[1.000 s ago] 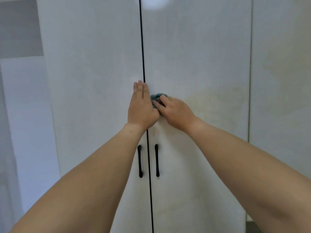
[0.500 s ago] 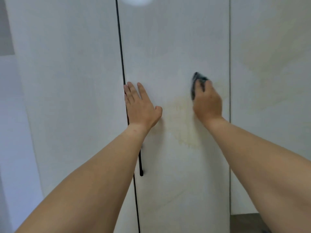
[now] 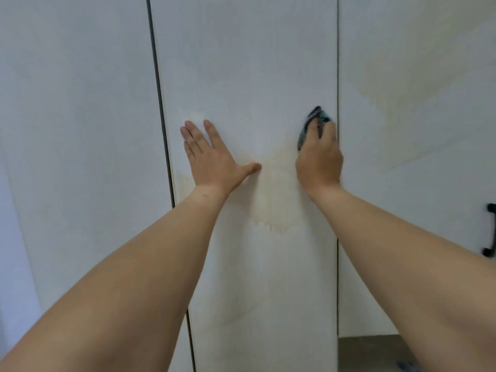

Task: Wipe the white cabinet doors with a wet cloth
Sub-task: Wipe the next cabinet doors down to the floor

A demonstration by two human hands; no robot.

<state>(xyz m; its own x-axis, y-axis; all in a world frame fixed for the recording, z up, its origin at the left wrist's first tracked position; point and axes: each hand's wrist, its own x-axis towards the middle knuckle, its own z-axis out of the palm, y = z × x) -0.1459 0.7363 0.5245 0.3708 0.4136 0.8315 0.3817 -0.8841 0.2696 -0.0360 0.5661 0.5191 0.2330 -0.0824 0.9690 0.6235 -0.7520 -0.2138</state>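
Forearms reach up from the bottom of the frame toward a run of white cabinet doors, both hands working on the middle door (image 3: 241,63). The left hand (image 3: 214,157) lies flat against that door near its left edge, fingers straight and spread, thumb out to the side; it holds nothing and appears to brace the panel so it does not swing or rattle under the rubbing. The right hand (image 3: 319,157) presses a dark, teal-striped cloth (image 3: 315,116) against the same door, close to its right edge and just beside the seam with the right door (image 3: 416,76). Its fingers curl over the bunched cloth, only the top of which shows above the knuckles.

Between the hands a yellowish patch (image 3: 273,200) spreads down the panel with a ragged lower edge; whether it is wetness or staining cannot be told. Similar faint marks cross the right door, which suggests wiping is well under way but not finished.

A black handle (image 3: 491,229) sits at the far right edge. The left door (image 3: 80,103) stands beyond a dark seam, with nothing touching it. All doors are closed, so nothing inside the cabinet can be seen. A strip of floor (image 3: 375,353) shows below the right door.
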